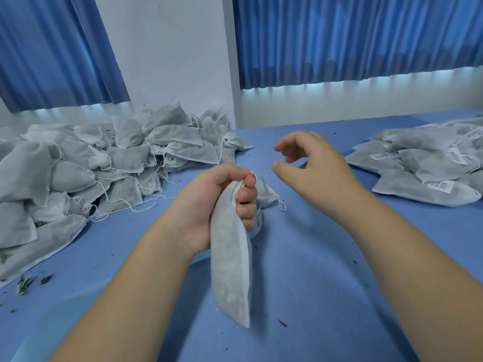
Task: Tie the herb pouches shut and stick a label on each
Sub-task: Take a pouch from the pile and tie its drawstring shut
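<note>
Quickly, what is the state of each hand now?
Left hand: closed on the neck of a herb pouch, which hangs below the grip.
Right hand: open, fingers loosely curled, holding nothing.

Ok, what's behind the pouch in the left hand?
A small pouch with loose strings, plus a teal-edged printed item; the held pouch and left hand hide most of it.

Table (313, 270): heap of pouches (104, 163) at 10 o'clock, labelled stack (423, 163) at 2 o'clock, well apart. Centre: left hand (209, 205) grips held pouch (231, 270) by its neck, body hanging twd 6; right hand (311, 163) just beside at 1 o'clock, holding nothing. Herb bits (24, 280) at 8.
</note>
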A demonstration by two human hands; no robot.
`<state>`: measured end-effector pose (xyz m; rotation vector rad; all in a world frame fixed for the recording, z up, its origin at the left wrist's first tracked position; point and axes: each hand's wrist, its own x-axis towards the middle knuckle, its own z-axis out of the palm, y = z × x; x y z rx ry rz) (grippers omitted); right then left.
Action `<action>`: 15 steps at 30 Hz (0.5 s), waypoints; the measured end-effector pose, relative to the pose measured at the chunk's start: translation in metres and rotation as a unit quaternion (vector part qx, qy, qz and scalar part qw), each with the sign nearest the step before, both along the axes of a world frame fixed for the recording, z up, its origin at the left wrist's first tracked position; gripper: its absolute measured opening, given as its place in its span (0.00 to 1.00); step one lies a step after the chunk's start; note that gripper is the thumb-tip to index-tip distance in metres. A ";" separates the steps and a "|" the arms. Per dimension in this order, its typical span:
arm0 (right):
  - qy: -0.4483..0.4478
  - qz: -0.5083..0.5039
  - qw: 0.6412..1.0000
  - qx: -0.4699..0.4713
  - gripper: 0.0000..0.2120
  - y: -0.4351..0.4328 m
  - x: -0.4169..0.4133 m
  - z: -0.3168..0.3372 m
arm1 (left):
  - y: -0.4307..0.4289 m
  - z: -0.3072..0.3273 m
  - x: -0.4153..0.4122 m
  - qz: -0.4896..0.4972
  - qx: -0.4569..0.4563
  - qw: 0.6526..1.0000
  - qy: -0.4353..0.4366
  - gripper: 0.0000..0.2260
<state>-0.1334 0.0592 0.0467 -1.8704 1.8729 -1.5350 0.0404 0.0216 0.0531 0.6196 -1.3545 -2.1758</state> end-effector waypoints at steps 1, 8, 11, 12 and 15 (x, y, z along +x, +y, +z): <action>-0.026 0.010 0.999 -0.020 0.07 0.001 0.001 0.001 | 0.000 0.000 0.000 -0.007 0.005 1.000 0.006 0.09; -0.150 0.212 0.957 0.130 0.08 0.013 0.013 0.010 | -0.001 -0.001 0.000 -0.012 -0.013 1.000 0.012 0.09; -0.147 0.202 0.960 0.127 0.10 0.013 0.016 0.008 | -0.002 -0.002 0.001 0.003 -0.056 0.998 -0.022 0.08; -0.146 0.201 0.960 0.126 0.10 0.013 0.015 0.008 | -0.002 -0.003 0.001 0.009 -0.073 0.997 -0.036 0.08; -0.147 0.206 0.958 0.132 0.10 0.013 0.012 0.008 | -0.001 -0.004 0.002 0.014 -0.106 0.992 -0.065 0.08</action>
